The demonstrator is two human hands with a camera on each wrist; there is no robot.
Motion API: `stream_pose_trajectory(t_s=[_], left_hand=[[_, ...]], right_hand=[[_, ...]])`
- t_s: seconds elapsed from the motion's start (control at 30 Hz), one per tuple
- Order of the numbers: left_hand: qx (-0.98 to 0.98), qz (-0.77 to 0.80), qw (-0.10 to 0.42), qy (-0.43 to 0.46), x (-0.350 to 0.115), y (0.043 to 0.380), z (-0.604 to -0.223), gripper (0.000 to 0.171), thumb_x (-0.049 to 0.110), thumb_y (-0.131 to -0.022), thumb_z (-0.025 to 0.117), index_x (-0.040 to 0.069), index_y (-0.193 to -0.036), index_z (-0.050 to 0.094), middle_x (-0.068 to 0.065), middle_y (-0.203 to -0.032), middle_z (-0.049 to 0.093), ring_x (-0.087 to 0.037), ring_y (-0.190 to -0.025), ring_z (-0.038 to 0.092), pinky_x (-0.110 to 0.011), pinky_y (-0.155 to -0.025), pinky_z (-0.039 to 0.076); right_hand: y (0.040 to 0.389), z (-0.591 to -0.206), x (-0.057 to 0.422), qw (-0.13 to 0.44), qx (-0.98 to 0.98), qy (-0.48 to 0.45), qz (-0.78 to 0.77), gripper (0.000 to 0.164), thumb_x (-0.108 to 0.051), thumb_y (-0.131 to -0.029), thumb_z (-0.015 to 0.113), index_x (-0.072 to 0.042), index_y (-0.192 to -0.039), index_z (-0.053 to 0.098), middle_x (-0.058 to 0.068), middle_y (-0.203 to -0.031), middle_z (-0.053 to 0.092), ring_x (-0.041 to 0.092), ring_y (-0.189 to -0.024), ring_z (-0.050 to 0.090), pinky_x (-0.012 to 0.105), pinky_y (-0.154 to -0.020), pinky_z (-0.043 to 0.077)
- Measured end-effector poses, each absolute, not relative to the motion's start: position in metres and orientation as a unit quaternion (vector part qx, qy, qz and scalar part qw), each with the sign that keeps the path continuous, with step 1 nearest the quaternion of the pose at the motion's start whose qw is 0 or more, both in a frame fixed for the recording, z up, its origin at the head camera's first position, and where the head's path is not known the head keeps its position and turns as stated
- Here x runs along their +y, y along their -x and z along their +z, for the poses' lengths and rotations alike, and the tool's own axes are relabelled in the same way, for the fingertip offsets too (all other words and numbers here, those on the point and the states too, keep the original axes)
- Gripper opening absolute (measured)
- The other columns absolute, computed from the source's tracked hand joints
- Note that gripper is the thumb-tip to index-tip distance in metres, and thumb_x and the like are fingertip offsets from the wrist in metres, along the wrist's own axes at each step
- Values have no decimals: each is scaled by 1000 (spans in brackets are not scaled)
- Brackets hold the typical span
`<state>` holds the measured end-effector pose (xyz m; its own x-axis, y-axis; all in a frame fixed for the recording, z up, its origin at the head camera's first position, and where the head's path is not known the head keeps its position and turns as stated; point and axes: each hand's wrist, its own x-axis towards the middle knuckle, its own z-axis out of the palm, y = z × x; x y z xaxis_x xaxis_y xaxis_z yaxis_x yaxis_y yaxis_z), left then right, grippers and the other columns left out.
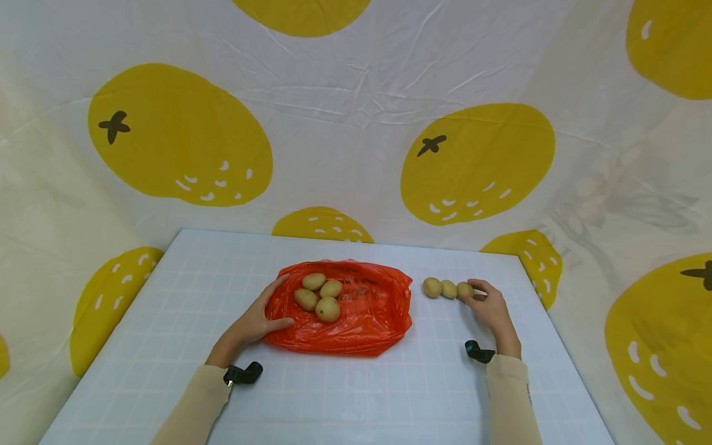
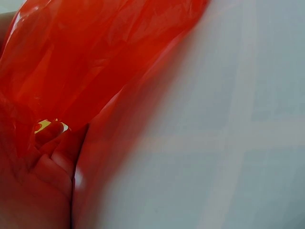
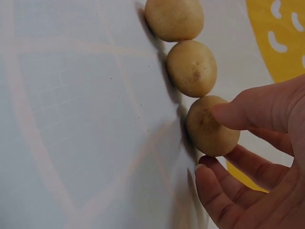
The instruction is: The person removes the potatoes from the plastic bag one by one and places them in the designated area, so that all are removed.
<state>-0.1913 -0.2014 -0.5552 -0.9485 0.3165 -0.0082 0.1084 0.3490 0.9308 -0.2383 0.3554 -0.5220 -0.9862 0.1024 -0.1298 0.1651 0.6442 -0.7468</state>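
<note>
Three potatoes (image 1: 449, 289) line up beside your right hand (image 1: 489, 306)

Head view: your left hand (image 1: 260, 315) grasps the red bag (image 1: 361, 327), four more potatoes (image 1: 328, 310) lying on its plastic. Left wrist: those fingers curl by the bag. Right wrist: your thumb and fingers pinch the row's end potato (image 3: 212, 138).

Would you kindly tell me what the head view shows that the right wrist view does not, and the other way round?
Only the head view shows the red plastic bag, its group of four rounded tan potatoes and the bare left hand touching its side.

Only the right wrist view clearly shows a small brown blemish on a potato.

Both show the row of three rounded tan potatoes, the bare right hand pinching the end one, and the pale checked tabletop.
</note>
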Motion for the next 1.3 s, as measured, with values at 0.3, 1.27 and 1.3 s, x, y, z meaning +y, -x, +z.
stream_pose_trajectory(t_s=[0.3, 1.27, 1.3], left_hand=[[819, 553, 105, -113, -201, 190, -553, 100, 29, -86, 82, 31, -164, 19, -18, -171, 14, -49, -155, 15, -75, -118, 21], [823, 547, 101, -118, -201, 190, -553, 100, 30, -87, 81, 31, -164, 19, -19, -171, 14, -50, -155, 14, -76, -118, 20], [822, 548, 101, -119, -201, 190, -553, 99, 29, -87, 81, 31, -164, 19, -19, -171, 14, -50, -155, 14, -76, -118, 20]], right_hand=[[235, -519, 355, 48, 905, -72, -417, 66, -19, -99, 66, -1, -155, 37, 32, -155, 40, 49, -136, 48, 60, -112, 44], [235, -523, 354, 44, 900, -90, -424, 55, -19, -102, 63, -1, -150, 44, 28, -152, 44, 46, -134, 53, 49, -104, 54], [235, -523, 354, 44, 900, -91, -423, 55, -20, -102, 62, -1, -150, 43, 28, -152, 44, 46, -134, 53, 50, -105, 53]])
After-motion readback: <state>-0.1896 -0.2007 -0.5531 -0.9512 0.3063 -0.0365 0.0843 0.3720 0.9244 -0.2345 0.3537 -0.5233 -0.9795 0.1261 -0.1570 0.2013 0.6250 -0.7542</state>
